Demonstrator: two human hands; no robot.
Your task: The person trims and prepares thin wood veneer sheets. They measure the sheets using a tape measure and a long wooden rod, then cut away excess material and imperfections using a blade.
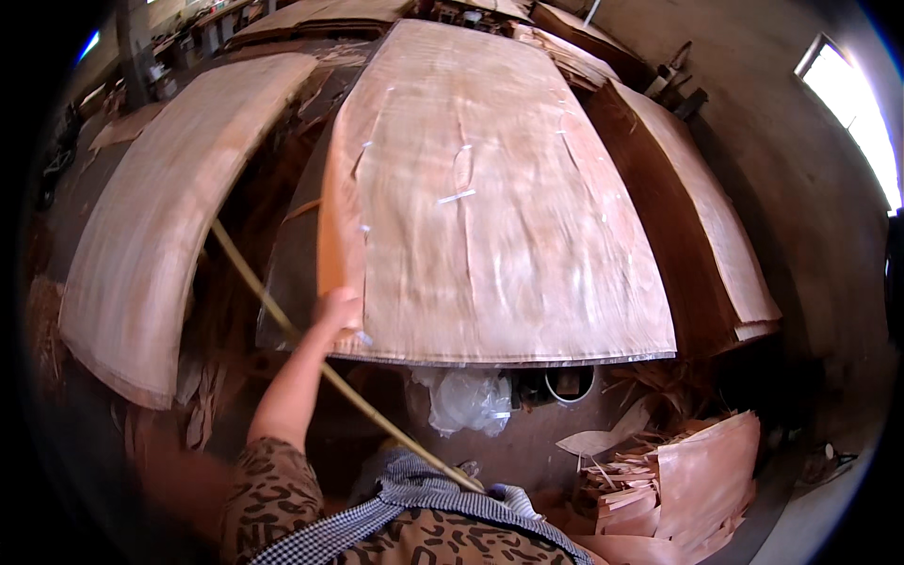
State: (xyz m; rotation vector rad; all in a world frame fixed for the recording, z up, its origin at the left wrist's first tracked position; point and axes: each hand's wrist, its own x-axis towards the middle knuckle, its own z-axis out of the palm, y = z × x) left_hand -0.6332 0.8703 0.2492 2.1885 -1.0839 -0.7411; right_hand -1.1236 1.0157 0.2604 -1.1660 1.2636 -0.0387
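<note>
A large pale wood veneer sheet point(527, 254) lies over the stack in the middle, with narrow splits and small whitish strips on its surface. My left hand point(339, 309) is closed on the sheet's near left corner, where the left edge is lifted and curls up, showing orange. The hand is slightly blurred. A long thin yellowish stick point(377, 414) slants from the left stack down to the front of my body, passing beneath my left forearm. Beside its lower end is a small white and bluish thing point(516, 501) I cannot make out. My right hand does not show.
Another veneer stack point(179, 217) stands at the left, and a tall one point(697, 198) along the right wall. Below the middle stack's front edge are a clear plastic bag point(461, 400) and a white bucket point(571, 386). Broken veneer pieces point(706, 471) lie heaped at the lower right.
</note>
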